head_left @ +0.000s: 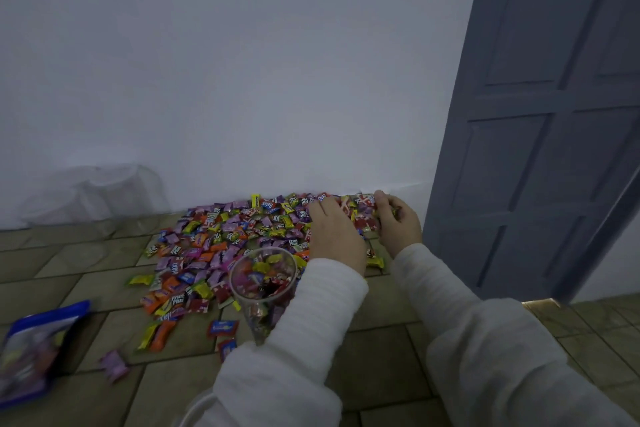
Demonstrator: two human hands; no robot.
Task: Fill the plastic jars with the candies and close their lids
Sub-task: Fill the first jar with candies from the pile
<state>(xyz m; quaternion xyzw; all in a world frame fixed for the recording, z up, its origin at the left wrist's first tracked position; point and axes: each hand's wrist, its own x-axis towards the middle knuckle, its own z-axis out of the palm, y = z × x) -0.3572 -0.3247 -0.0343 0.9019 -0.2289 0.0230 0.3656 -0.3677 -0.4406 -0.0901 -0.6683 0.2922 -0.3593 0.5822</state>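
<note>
Candies in bright wrappers lie spread in a wide heap on the tiled floor, reaching back to the foot of the white wall. Both my arms, in white knitted sleeves, stretch out over the heap's far right corner. My left hand lies palm down on the sweets, its fingers fairly straight and spread, pressing on the wrappers rather than closing round any. My right hand sits just beside it, nearer the grey door, with its fingers curled in over a few candies; red and yellow wrappers show between fingers and palm. The clear plastic jar stands upright at the near edge of the heap, just left of my left forearm, open at the top and already part-filled with candies. A few loose sweets lie scattered on the tiles nearer me. A blue candy bag lies at the lower left, well apart from the jar, blurred. A crumpled clear plastic bag rests against the wall at left.
</note>
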